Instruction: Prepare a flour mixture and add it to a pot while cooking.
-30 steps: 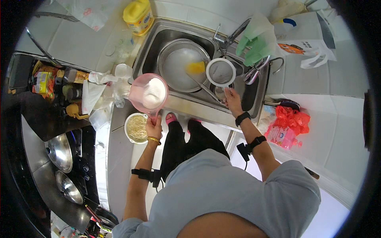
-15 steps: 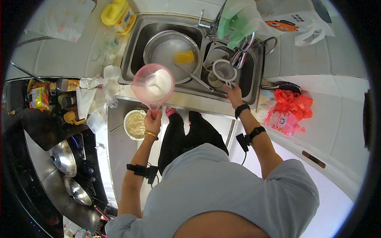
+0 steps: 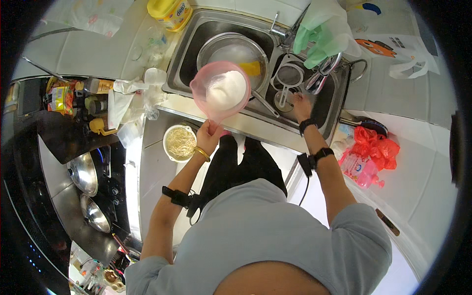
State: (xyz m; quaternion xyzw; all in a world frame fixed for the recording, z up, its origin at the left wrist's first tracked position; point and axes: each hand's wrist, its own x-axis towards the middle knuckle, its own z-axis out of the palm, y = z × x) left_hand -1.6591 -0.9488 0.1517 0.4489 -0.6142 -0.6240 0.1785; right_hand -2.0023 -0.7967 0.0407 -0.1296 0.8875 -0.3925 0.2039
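My left hand (image 3: 209, 135) is closed round the handle of a pink plastic ladle (image 3: 199, 87), raised level over the sink's front edge. A mound of white powder or something like it (image 3: 228, 91) fills much of the ladle. In the right basin, my right hand (image 3: 302, 108) is just right of the white handle of a round strainer (image 3: 289, 74); it looks apart from it, with fingers loosely extended and slightly blurred. Behind the ladle, a large metal bowl (image 3: 209, 53) stands in the left basin. A yellow piece (image 3: 250, 68) and a long metal handle (image 3: 265, 104) show there.
A faucet (image 3: 279, 31) rises behind the sink, with green and white plastic (image 3: 319, 37) hanging beside it. A yellow tub (image 3: 169, 14) stands at the back left. Below the counter sits a white container of pale strands (image 3: 179, 142). Red bags (image 3: 374, 147) lie at right.
The strainer has shifted farther back in the right basin, and my right hand has come off its handle. My left hand still holds the ladle. The whole view has shifted a little.
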